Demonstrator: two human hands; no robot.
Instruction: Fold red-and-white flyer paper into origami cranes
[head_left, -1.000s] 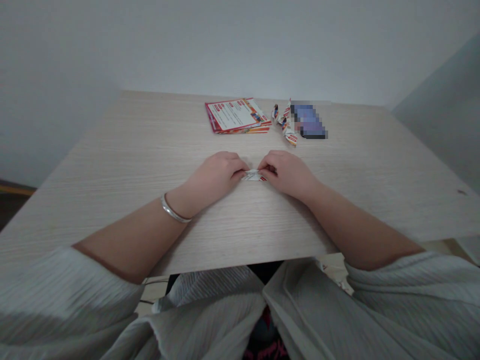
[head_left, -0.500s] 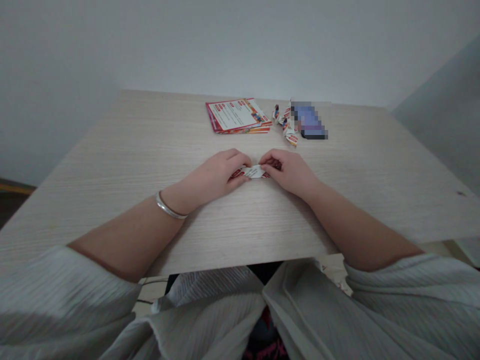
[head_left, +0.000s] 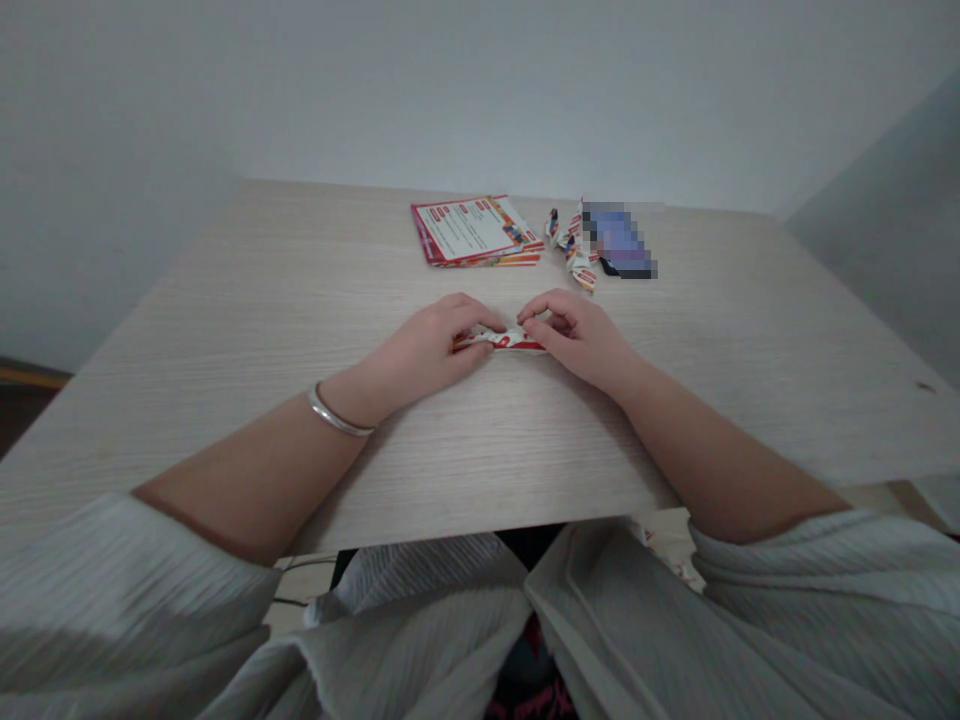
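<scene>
Head view: where is the paper strip (head_left: 514, 341), taking the leaflet stack (head_left: 472, 230) as the reference?

It lies low on the table (head_left: 262, 300), on the wearer's side of the leaflet stack and in front of its right part, well apart from it. It is narrow, printed white and red.

State the long axis.

Left to right, roughly in line with the near edge of the leaflet stack. The strip therefore points one end at each hand; in my judgement, this alignment governs how it handles.

State of the left hand (head_left: 442, 340)?

Located in front of the leaflet stack. The strip's left part runs through the narrow gap between thumb, on the near side, and fingers, on the far side. Grip pressure: cannot tell.

And the right hand (head_left: 581, 330)?

Located in front and to the right of the leaflet stack. Fingers are curled, with thumb and index close together over the strip's right part. Whether they pinch it: cannot tell.

Which hand is nearer?

Neither, clearly. Both are at the strip. The twisted paper pieces (head_left: 581, 265), just right of the leaflet stack, lie beyond the hands.
</scene>
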